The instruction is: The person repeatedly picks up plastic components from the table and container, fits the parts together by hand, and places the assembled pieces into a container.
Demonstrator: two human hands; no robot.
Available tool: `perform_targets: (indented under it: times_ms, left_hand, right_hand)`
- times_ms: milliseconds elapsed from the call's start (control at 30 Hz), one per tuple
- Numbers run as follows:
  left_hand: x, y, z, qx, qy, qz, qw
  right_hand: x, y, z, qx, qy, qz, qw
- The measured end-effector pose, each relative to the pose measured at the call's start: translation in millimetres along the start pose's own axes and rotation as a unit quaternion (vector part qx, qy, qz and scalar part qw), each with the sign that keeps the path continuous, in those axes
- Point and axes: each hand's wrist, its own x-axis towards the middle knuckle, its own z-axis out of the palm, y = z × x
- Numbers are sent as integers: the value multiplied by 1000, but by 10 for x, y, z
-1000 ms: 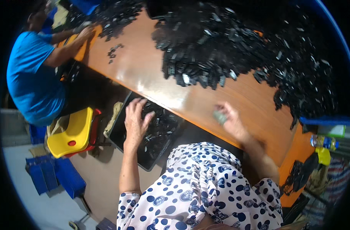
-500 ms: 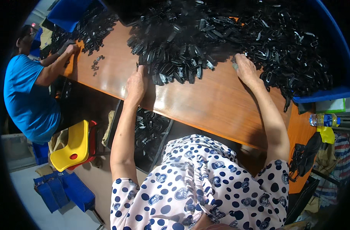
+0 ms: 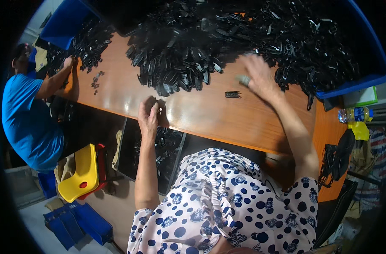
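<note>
My left hand (image 3: 148, 116) is at the table's front edge, fingers curled inward in a pinch; what it holds, if anything, is too small to make out. Motion smears my right hand (image 3: 260, 78), which reaches over the table with its fingers stretched and apart. Its thumb has a grey-green wrap (image 3: 244, 79). A small black plastic piece (image 3: 232, 94) with prongs at its ends lies alone just below this hand. Beyond both hands spreads a large heap of black plastic pieces (image 3: 186, 63); looped black parts (image 3: 303, 55) lie at the right.
The brown table (image 3: 201, 112) slopes across the view. A blue bin (image 3: 362, 86) borders the heap at right, near a plastic bottle (image 3: 354, 114). Below the edge sits a dark tray (image 3: 176, 163) of black pieces. A co-worker in a blue shirt (image 3: 30, 118) handles another pile at left.
My left hand has drawn back from the heap to the table edge. My right hand has opened above the table, and a black piece now lies below it. The whole view has shifted slightly.
</note>
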Motion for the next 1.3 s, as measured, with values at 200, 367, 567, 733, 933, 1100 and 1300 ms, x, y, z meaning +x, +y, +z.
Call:
perform_targets:
  times_ms: [200, 367, 567, 733, 933, 1100, 1300]
  left_hand:
    - [-152, 43, 162, -82, 24, -26, 996]
    - [-236, 54, 259, -68, 54, -42, 995]
    - [-249, 40, 294, -46, 32, -12, 998]
    - [-244, 66, 272, -39, 26, -17, 999]
    - [-413, 175, 374, -144, -27, -47, 988]
    - [-638, 327, 620, -161, -118, -142, 970]
    - [-710, 501, 774, -221, -182, -130, 949]
  right_hand:
    - [591, 973, 253, -124, 29, 147, 981]
    - [747, 1201, 461, -138, 28, 114, 983]
    - [339, 608, 405, -57, 20, 111, 992]
    - [129, 43, 155, 142, 11, 89, 986]
    - [10, -72, -123, 293, -6, 226, 929]
    - [-207, -172, -356, 209, 33, 166, 963]
    - [-376, -434, -135, 104, -142, 96, 980]
